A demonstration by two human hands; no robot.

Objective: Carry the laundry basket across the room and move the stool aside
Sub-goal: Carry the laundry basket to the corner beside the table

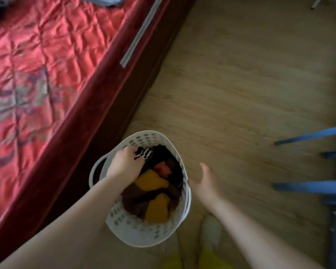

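A white perforated laundry basket point(142, 234) stands on the wooden floor beside the bed. It holds dark brown, yellow, red and black-and-white striped clothes point(153, 199). My left hand point(124, 166) reaches into the basket near its left handle, with the fingers curled into the striped garment. My right hand point(207, 181) is spread open just outside the basket's right rim, the thumb close to the right handle and holding nothing. Blue legs of the stool point(306, 136) stick in from the right edge; its seat is out of view.
A bed with a red quilted cover point(37, 74) and dark red frame point(97, 105) runs along the left. Wooden floor point(241, 84) stretches ahead. My foot in a white sock point(210, 232) stands right of the basket.
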